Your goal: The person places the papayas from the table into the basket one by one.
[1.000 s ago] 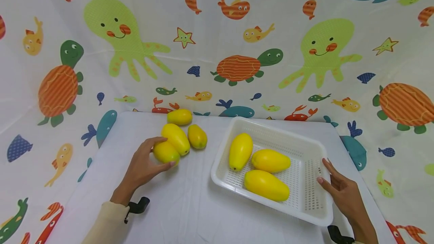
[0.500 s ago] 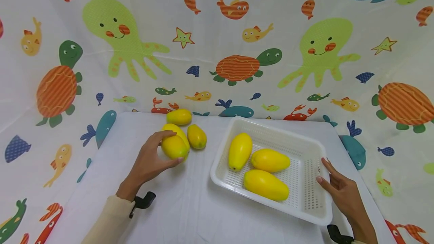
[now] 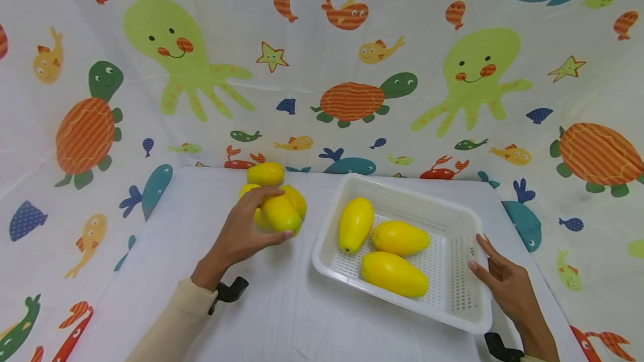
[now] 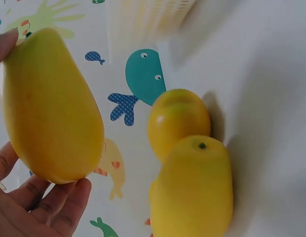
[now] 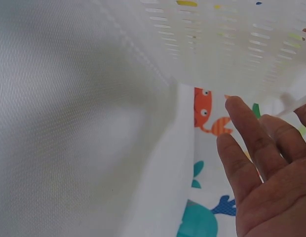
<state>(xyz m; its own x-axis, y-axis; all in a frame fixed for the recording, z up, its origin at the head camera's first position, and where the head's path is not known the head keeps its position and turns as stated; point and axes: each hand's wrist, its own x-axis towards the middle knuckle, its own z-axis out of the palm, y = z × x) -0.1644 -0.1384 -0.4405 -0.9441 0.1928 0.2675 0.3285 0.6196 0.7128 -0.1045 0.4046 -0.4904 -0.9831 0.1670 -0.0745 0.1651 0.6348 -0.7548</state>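
In the head view my left hand (image 3: 241,236) holds a yellow papaya (image 3: 280,215) with a greenish tip, thumb at its near end and fingers at its far side. The left wrist view shows this papaya raised off the white cloth. It overlaps another papaya (image 3: 297,199) in the head view, and my hand partly hides one more papaya (image 3: 249,189). A further papaya (image 3: 265,174) lies behind them. At the right, my right hand (image 3: 513,286) holds the end of a white perforated basket (image 3: 450,256), thumb over the rim and fingers on the outer side.
Inside the basket lie three papayas, one upright along the left wall (image 3: 356,225), the others crosswise (image 3: 401,238). A white-clothed table (image 3: 297,317) lies under everything. Behind it hangs a curtain (image 3: 302,32) printed with sea animals.
My left hand has lifted the papaya from the left of the group and carried it rightward, past the one beside it. My right hand and the basket have stayed put.
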